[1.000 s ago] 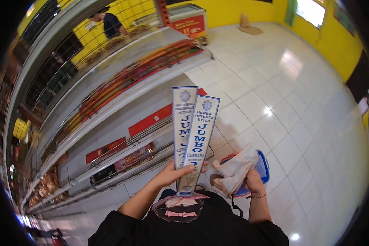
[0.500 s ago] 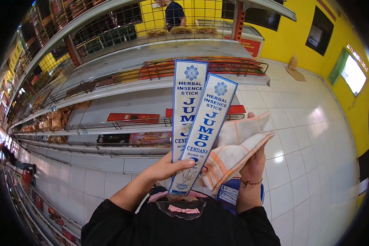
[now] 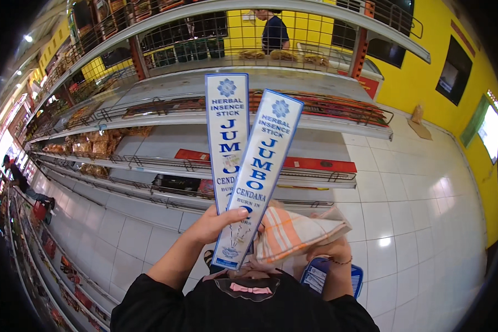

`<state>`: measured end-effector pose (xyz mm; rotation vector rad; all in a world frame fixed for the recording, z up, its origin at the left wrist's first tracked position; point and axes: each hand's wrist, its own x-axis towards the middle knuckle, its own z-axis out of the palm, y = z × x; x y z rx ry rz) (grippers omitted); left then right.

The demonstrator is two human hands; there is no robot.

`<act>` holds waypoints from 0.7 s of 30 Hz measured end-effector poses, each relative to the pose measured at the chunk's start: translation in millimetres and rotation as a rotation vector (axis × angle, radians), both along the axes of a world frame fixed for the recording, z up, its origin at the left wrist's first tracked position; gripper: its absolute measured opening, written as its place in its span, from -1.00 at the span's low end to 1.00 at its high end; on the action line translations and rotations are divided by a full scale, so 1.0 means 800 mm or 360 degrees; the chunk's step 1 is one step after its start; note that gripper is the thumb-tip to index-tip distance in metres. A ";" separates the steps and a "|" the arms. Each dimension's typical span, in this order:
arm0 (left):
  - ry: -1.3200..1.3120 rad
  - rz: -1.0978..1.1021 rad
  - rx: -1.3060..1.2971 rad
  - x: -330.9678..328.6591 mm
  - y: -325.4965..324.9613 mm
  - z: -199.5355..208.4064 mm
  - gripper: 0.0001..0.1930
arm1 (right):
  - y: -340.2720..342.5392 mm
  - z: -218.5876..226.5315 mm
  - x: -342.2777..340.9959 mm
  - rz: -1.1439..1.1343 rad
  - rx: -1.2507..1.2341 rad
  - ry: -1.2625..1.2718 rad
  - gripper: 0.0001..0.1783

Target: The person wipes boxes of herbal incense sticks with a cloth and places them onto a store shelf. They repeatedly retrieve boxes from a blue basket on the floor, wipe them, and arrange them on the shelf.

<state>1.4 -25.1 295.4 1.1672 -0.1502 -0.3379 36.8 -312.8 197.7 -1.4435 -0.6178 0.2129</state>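
Two long, flat white incense stick boxes with blue edges are fanned out in front of me. My left hand (image 3: 218,222) grips both near their lower ends, its thumb across the front one. The front incense box (image 3: 263,171) tilts to the right and overlaps the rear incense box (image 3: 227,119), which stands nearly straight. A white cloth (image 3: 299,232) with orange stripes hangs from my right hand (image 3: 332,250), which is closed on its right end. The cloth's left part lies close behind the boxes. Some of the right fingers are hidden by the cloth.
A blue basket (image 3: 355,276) with similar boxes stands on the floor under my right forearm. Ahead runs a metal shelf rack (image 3: 205,119) with wire rails and thin packages. Another person (image 3: 274,33) is behind the rack; a second person (image 3: 19,180) is far left.
The boxes have shifted left in view, still in my left hand. My right hand has moved lower with the cloth, which now droops flatter. More of the blue basket shows.
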 end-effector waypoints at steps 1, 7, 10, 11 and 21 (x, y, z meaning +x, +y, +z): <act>0.0002 0.0069 0.0014 -0.001 0.010 0.001 -0.59 | -0.001 0.009 -0.003 0.0062 -0.0049 0.0207 -0.01; 0.0012 0.0227 0.0032 -0.007 0.036 -0.010 -0.57 | 0.007 0.014 -0.037 0.0147 0.0757 0.0433 -0.20; -0.0053 0.0046 -0.0090 -0.005 0.029 -0.001 -0.53 | 0.028 0.008 -0.037 -0.0049 0.0876 0.0726 -0.25; 0.0044 0.0136 -0.0110 -0.009 0.031 0.002 -0.50 | 0.043 0.020 -0.037 -0.0118 0.0853 0.0536 -0.36; -0.0105 0.0247 -0.0329 -0.012 0.044 -0.013 -0.46 | 0.038 0.084 -0.032 -0.0596 0.0261 0.0539 -0.49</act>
